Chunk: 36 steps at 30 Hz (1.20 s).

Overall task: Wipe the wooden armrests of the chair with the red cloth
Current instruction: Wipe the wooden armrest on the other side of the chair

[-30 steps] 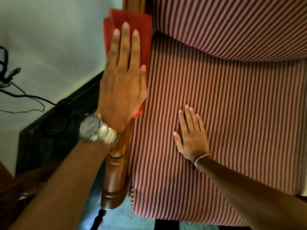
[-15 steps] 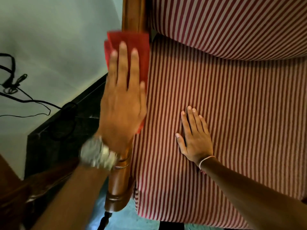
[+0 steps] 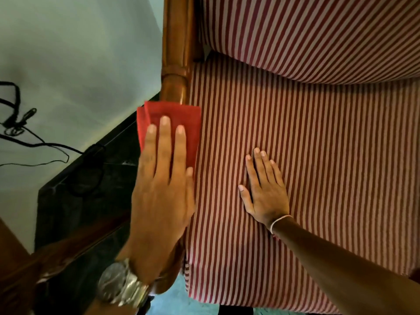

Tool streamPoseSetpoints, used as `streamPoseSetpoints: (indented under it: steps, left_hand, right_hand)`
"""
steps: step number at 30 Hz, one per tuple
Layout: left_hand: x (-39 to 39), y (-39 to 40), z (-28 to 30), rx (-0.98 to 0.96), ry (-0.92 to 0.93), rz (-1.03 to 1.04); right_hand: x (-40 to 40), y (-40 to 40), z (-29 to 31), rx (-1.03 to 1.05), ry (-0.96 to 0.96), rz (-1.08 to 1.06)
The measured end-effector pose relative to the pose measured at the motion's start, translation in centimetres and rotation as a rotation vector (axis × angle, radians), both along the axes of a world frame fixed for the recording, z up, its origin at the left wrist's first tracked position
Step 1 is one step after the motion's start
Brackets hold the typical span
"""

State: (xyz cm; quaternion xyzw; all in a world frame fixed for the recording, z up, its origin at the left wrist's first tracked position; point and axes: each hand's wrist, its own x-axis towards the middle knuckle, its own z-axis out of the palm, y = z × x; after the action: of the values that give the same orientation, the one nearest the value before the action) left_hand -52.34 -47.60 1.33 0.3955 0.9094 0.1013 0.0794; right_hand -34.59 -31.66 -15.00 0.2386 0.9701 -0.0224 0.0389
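Note:
The folded red cloth (image 3: 172, 123) lies over the chair's left wooden armrest (image 3: 176, 55). My left hand (image 3: 162, 189) presses flat on the cloth, fingers stretched forward, a metal watch on the wrist. The armrest's bare turned wood shows beyond the cloth toward the chair back; its near part is hidden under my hand. My right hand (image 3: 264, 189) rests flat, fingers apart, on the red-and-white striped seat cushion (image 3: 318, 155), holding nothing.
The striped back cushion (image 3: 306, 30) rises at the top right. Left of the armrest stand a pale wall (image 3: 79, 53) with black cables (image 3: 16, 123) and a dark low cabinet (image 3: 86, 189). A teal floor (image 3: 172, 301) shows below the seat's front edge.
My left hand has slid the red cloth along the armrest toward me, away from the chair back, uncovering more bare wood beyond it. My right hand has stayed on the seat.

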Motion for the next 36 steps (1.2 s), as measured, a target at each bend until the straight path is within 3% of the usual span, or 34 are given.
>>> streamPoseSetpoints:
  steps: [8,15,22,29,32,36]
  left_hand:
    - [-9.4,10.4,0.3,0.053,0.034,0.093]
    - [0.8,-1.3,-0.5,-0.087,0.073,-0.032]
    - [-9.6,10.4,0.7,-0.017,0.074,0.021]
    - [-1.0,0.8,-0.5,-0.022,0.025,-0.005]
    - [-0.3,-0.7,-0.4,-0.032,-0.011,-0.001]
    - [-0.9,-1.0,0.8,0.230,-0.288,0.035]
  right_hand:
    - [-0.2,0.1,0.2,-0.008,0.002,-0.001]
    - [0.1,0.0,-0.1,-0.032,0.038,-0.010]
    - [-0.1,-0.1,0.7,-0.059,0.011,-0.014]
    - [-0.2,0.1,1.9,-0.136,0.005,-0.007]
    - [-1.3,-0.6,4.0,-0.308,0.096,-0.134]
    - [-5.6,-2.1,9.8,-1.013,0.512,-0.490]
